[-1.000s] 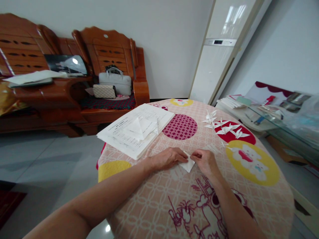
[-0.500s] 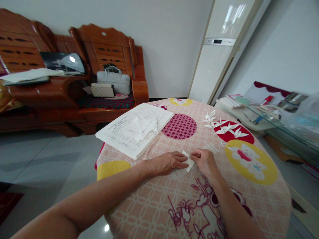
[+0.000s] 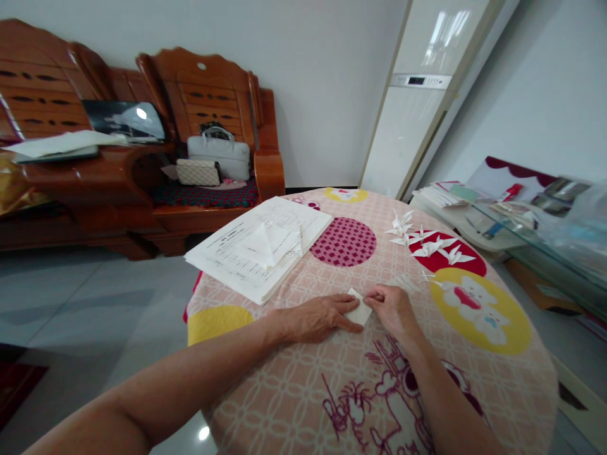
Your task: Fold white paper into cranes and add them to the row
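A small folded square of white paper [image 3: 359, 312] lies on the patterned tablecloth between my hands. My left hand [image 3: 327, 316] rests flat with its fingers spread, the fingertips and thumb on the paper's left side. At the paper's right corner, my right hand [image 3: 389, 308] is closed in a pinch on the edge. Several white paper cranes [image 3: 430, 246] stand beyond my right hand. Thin white strips [image 3: 401, 282] lie just past that hand.
A thick stack of printed sheets [image 3: 222, 268] sits at the table's left, with a folded white paper piece [image 3: 265, 243] on top. To the right is a cluttered glass-topped stand [image 3: 526, 237]. Wooden chairs [image 3: 213, 101] line the wall, one holding a grey bag [image 3: 220, 155].
My left thumb has moved apart from the fingers, toward the paper's lower corner, and more of the paper shows. My right hand still pinches the right corner.
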Demonstrator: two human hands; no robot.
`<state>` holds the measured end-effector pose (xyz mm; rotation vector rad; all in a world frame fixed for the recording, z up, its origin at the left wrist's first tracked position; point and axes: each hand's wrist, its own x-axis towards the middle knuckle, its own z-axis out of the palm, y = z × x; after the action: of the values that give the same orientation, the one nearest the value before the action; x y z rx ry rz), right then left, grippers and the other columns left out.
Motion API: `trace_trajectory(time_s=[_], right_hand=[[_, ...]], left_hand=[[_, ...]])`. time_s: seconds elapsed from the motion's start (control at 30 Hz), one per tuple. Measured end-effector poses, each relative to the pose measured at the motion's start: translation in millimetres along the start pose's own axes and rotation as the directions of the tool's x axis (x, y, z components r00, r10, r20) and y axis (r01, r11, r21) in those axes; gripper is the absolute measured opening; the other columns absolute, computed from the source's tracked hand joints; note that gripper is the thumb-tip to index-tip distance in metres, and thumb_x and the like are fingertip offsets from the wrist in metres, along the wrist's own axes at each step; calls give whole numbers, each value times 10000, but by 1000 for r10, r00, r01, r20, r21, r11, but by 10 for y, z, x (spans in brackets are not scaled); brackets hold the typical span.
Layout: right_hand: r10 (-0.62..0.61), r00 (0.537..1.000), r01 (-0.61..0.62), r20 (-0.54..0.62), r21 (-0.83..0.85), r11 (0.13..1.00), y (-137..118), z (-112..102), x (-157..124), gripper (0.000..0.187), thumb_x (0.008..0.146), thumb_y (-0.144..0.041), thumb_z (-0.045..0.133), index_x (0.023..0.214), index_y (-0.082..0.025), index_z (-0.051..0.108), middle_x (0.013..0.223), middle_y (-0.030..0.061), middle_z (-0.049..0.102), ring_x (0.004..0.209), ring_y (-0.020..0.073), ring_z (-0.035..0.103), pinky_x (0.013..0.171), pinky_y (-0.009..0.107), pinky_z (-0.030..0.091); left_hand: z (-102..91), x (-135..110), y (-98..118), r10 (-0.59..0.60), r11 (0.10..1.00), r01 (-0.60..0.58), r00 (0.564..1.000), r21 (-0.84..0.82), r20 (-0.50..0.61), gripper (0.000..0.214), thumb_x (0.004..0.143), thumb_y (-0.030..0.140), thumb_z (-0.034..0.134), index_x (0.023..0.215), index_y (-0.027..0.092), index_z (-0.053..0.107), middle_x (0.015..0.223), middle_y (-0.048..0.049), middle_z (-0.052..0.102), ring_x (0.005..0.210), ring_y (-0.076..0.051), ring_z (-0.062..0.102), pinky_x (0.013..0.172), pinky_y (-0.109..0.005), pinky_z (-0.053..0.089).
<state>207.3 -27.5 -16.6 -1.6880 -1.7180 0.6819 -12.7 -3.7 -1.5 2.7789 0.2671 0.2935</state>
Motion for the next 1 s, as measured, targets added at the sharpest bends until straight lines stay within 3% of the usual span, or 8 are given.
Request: trace_trajectory(time_s=[0.33, 0.47, 0.6, 0.73, 0.8, 0.87, 0.9, 1.0], right_hand=[[-38, 997, 36, -61, -30, 999, 72, -48, 7, 130, 738, -244, 582, 685, -178, 682, 650, 40, 701, 602, 177, 630, 553, 250, 416], [-6, 1000, 7, 27, -27, 1000, 48, -56, -3, 113, 733, -263, 615, 688, -186, 685, 625, 29, 696, 582, 173, 623, 533, 246, 398], [20, 999, -18, 33, -63, 998, -12, -72, -14, 91, 731, -227, 607, 701, -191, 684, 631, 24, 695, 584, 169, 619, 531, 245, 383], [6, 999, -4, 38, -63, 998, -18, -79, -13, 93, 735, -220, 594, 691, -189, 670, 632, 22, 685, 578, 163, 606, 537, 245, 376], [2, 999, 1, 41, -65, 998, -9, -76, -10, 84, 731, -221, 598, 697, -190, 668, 633, 19, 681, 583, 162, 604, 542, 245, 377], [5, 999, -2, 50, -63, 998, -2, -72, -6, 77, 729, -222, 601, 702, -190, 666, 633, 17, 679, 585, 163, 604, 543, 245, 375], [11, 998, -7, 54, -60, 998, 0, -70, -5, 75, 729, -221, 600, 702, -190, 664, 631, 16, 678, 582, 162, 603, 540, 244, 373], [15, 998, -13, 60, -47, 999, -7, -70, -2, 73, 731, -228, 604, 712, -189, 663, 633, 17, 678, 580, 162, 603, 537, 244, 368]], left_hand=[[-3, -38, -37, 14, 993, -8, 999, -114, 44, 559, 826, 17, 436, 1308, 262, 581, 1503, -46, 398, 1437, -271, 256, 1175, -422, 235], [-20, -18, -1, 22, 989, -21, 1000, -147, 7, 609, 848, 45, 431, 1427, 236, 427, 1422, -87, 504, 1361, -231, 407, 1180, -436, 207], [-21, -8, 54, 60, 966, -65, 998, -249, -26, 473, 875, 68, 441, 1275, 276, 585, 1297, -60, 617, 1230, -204, 549, 1186, -455, 151], [9, 17, 43, -109, 882, 35, 985, -469, -131, 259, 896, 180, 509, 1049, 210, 715, 1006, -50, 730, 950, -158, 670, 1014, -302, 413], [27, 59, -20, -383, 831, 197, 881, -520, -277, 235, 871, 240, 555, 1019, 161, 721, 971, -73, 722, 887, -164, 664, 836, -251, 486], [37, 123, -108, -627, 750, 393, 677, -533, -384, 363, 825, 270, 600, 1153, 130, 667, 965, -82, 706, 844, -171, 650, 729, -241, 489], [38, 161, -150, -679, 715, 463, 640, -524, -361, 410, 816, 293, 607, 1187, 123, 648, 907, -69, 706, 775, -163, 641, 690, -241, 480], [35, 283, -226, -713, 687, 572, 650, -448, -263, 411, 818, 337, 594, 1166, 129, 658, 806, -40, 698, 700, -157, 620, 646, -243, 447]])
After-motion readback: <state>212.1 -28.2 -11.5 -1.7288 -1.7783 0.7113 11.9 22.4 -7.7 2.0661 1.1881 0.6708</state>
